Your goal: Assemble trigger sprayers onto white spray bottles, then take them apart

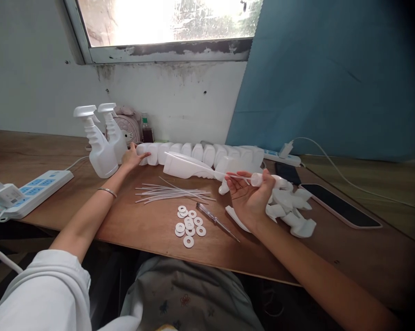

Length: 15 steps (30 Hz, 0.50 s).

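My left hand (135,157) reaches to the left end of a row of white plastic bottles (186,151) lying on their sides. Its thumb and fingers are spread about the end bottle (143,149), the thumb lying across its front. My right hand (250,195) is closed on a white trigger spray head (257,179), with a thin dip tube (240,176) pointing left from it. Just left of that hand, one bottle (184,166) lies in front of the row. Under and beside the right wrist is a pile of white spray heads (292,207).
Two spray bottles (102,156) with heads on stand at the left. Loose tubes (169,193), white ring washers (189,224) and a screwdriver (216,219) lie mid-table. Power strips (38,191) sit left and back right; a phone (341,205) lies right.
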Motion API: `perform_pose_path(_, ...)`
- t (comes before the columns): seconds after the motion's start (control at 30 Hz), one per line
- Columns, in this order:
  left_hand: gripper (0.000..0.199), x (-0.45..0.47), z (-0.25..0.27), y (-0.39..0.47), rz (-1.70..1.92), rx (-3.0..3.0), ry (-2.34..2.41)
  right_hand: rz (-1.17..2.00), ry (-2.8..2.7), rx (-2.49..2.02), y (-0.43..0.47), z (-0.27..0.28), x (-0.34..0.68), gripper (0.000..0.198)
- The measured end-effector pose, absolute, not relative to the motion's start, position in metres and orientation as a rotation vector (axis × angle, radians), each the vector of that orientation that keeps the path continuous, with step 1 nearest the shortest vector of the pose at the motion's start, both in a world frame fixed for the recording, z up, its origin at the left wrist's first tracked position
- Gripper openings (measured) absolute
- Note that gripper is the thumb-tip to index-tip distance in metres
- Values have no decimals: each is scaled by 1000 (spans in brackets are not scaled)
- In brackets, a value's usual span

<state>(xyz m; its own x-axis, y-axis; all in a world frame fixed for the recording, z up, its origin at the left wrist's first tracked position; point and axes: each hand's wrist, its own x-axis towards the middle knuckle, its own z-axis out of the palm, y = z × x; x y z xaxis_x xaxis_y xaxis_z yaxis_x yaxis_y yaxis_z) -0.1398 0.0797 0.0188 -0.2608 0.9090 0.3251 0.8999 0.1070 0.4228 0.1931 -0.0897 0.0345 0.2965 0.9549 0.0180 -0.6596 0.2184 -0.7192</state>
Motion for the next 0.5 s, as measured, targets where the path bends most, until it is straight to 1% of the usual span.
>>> perform_pose_path(0.17,85,-137,15,79,918,1826,2358,1148,-575,-646,-92,34,193,41)
perform_pose_path(0.23,81,-138,15,76,1020,1792,2353,1138,-595,-613,-92,34,194,41)
perform_pose_path(0.4,53,-130,30,62,1586,1875,2299,1285,-708,-518,-91,40,201,53)
perform_pose_path(0.5,38,-102,45,37,1922,2035,2029,1456,-872,-466,-92,43,202,56)
